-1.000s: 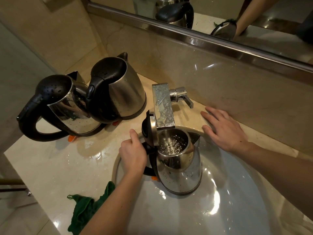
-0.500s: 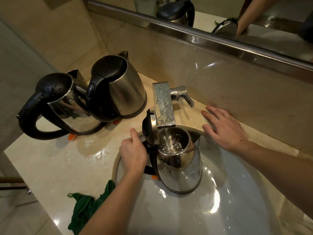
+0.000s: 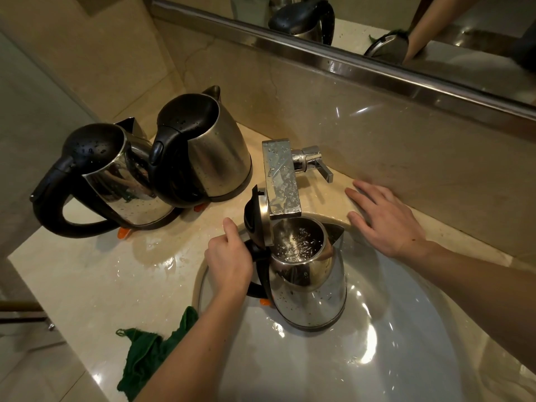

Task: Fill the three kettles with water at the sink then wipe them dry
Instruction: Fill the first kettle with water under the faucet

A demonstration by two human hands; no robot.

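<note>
A steel kettle [image 3: 314,297] with its black lid flipped up stands in the white sink [image 3: 362,358], right under the square chrome tap [image 3: 280,177]. Water bubbles inside it. My left hand [image 3: 229,258] grips its black handle. My right hand [image 3: 385,219] rests flat, fingers spread, on the counter beside the tap's lever [image 3: 314,163]. Two more steel kettles with black lids shut stand on the counter at the left: one [image 3: 116,181] nearer the edge, the other [image 3: 208,152] by the wall. Both are wet with drops. A green cloth [image 3: 145,352] lies at the counter's front edge.
The beige stone counter [image 3: 87,280] is wet around the sink. A marble backsplash and a mirror [image 3: 406,33] with a metal frame rise behind the tap. A wall closes the left side.
Water keeps running into the kettle. Both hands and the kettles hold their places; only the camera has shifted slightly.
</note>
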